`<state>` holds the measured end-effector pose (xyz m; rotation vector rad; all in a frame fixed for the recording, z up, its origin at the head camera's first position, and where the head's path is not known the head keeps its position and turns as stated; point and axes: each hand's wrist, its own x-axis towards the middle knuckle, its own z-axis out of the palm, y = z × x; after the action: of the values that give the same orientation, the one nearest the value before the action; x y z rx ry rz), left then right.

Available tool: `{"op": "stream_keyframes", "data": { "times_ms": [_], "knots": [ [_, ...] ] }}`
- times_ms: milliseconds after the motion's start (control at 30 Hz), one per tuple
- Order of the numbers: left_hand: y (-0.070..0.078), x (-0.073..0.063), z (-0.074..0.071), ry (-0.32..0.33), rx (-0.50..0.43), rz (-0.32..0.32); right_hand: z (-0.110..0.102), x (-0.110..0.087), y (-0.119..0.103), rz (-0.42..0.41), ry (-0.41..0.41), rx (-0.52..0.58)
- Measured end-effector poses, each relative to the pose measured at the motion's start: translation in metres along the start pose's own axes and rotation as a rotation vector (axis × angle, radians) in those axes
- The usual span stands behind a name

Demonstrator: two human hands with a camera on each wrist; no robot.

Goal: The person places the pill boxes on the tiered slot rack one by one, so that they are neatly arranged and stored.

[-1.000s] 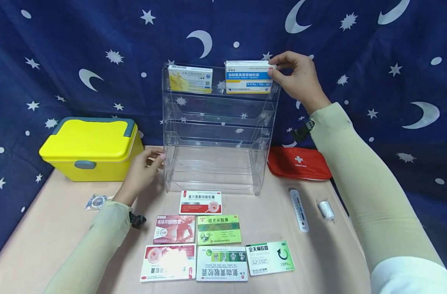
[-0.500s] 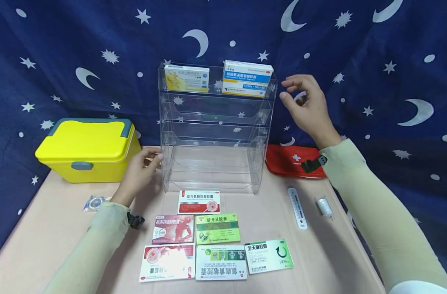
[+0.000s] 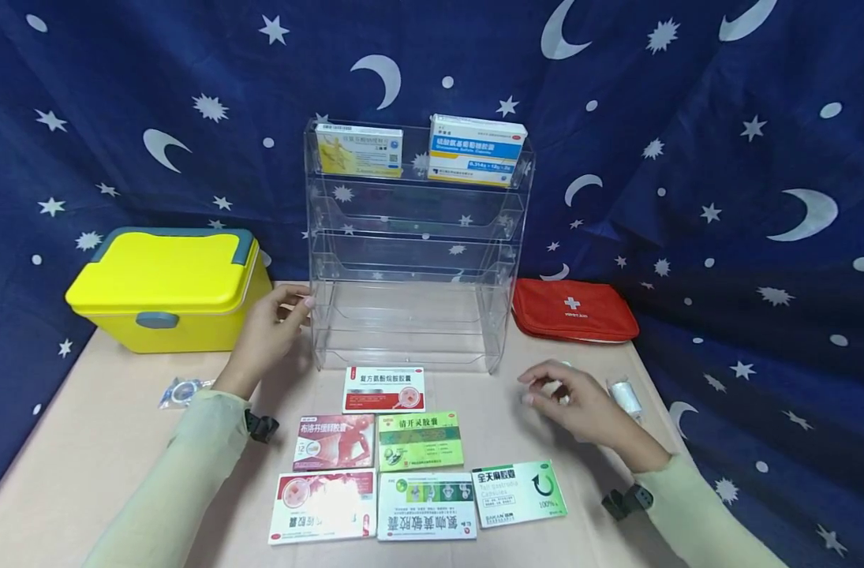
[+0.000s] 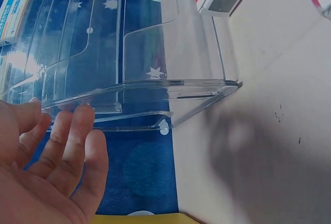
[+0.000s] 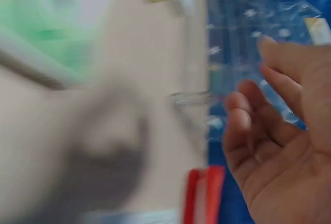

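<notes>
A clear acrylic tiered rack [image 3: 406, 339] stands upright at the middle of the table. In its top tier are a yellow-and-white medicine box [image 3: 360, 151] at left and a blue-and-white medicine box [image 3: 476, 150] at right, slightly tilted. My left hand [image 3: 271, 331] is at the rack's left side, fingertips right at the side panel [image 4: 145, 92], fingers relaxed. Above the table right of the rack is my right hand [image 3: 570, 402], holding nothing, its fingers loosely bent. It partly hides the thermometer. Nearest it on the table is a green-and-white capsule box [image 3: 520, 494].
Several more medicine boxes lie before the rack, including a red-and-white one [image 3: 384, 390] and a green one [image 3: 420, 442]. A yellow case [image 3: 165, 292] and a small packaged roll [image 3: 183, 392] are left. A red first-aid pouch [image 3: 575, 312] and bandage roll [image 3: 624, 398] lie right.
My right hand has let go of the blue-and-white medicine box in the top tier and come down to above the table at right. The left hand has stayed at the rack's side.
</notes>
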<state>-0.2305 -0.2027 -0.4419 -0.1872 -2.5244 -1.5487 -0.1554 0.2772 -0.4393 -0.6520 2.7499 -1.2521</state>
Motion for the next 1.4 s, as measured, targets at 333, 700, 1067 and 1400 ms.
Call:
{"op": "stream_keyframes", "data": {
  "times_ms": [333,700,1067,1400],
  "knots": [
    [0.001,-0.001,0.003,0.000,-0.007,0.018,0.032,-0.090,0.030,0.393,-0.010,0.034],
    [0.004,-0.003,0.002,0.010,0.011,0.000,0.048,-0.103,0.030,0.406,0.004,0.034],
    [0.003,-0.003,0.004,0.016,-0.002,0.017,0.052,-0.103,0.038,0.259,0.251,-0.035],
    [0.002,-0.004,0.004,0.013,-0.001,0.013,0.058,-0.115,0.032,0.149,0.322,0.100]
  ]
}}
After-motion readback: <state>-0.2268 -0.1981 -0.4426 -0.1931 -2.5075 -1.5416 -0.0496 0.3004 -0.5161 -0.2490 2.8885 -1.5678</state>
